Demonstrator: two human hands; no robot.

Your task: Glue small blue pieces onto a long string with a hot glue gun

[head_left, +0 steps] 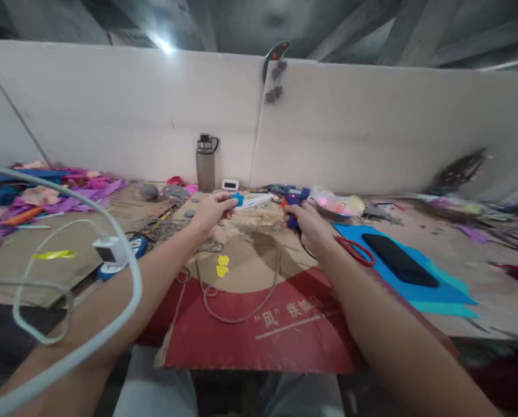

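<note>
My left hand [213,214] pinches a small blue cut-out piece [238,198] between thumb and fingertips. A white strip [256,201] stretches from beside that piece toward the right; whether the hand touches it, I cannot tell. My right hand [305,219] is wrapped round the grip of a dark blue glue gun [297,197], its orange-red nozzle end pointing left toward the strip. Below the hands, two small yellow cut-outs [223,265] lie on the red-and-brown cardboard [241,347], inside a loop of thin grey cord [228,320].
A white cable [138,284] arcs across the left foreground near a plug adapter [111,252]. Coloured scraps [80,194] pile up at left. A bottle [205,171] stands by the white panel. On the right, a black phone [400,259] lies on blue sheets [445,295] near a red loop handle [358,250].
</note>
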